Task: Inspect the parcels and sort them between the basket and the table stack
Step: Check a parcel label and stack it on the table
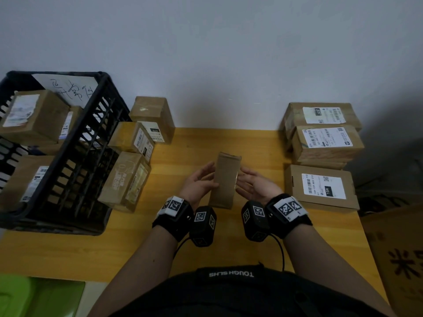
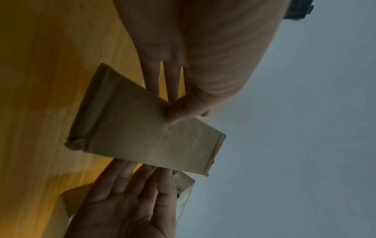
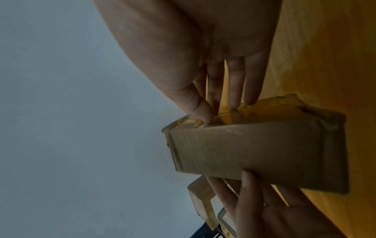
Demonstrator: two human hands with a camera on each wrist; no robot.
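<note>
Inspecting step: narrow cardboard parcel (image 1: 226, 181) held upright above the table (image 1: 137, 243), left hand (image 1: 198, 184) and right hand (image 1: 256, 185) pinching its sides; next, turn it to find a label.

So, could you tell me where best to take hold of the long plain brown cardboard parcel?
Take the long plain brown cardboard parcel across its two narrow long sides near the middle, one hand from each side, as the left hand and right hand do now.
</note>
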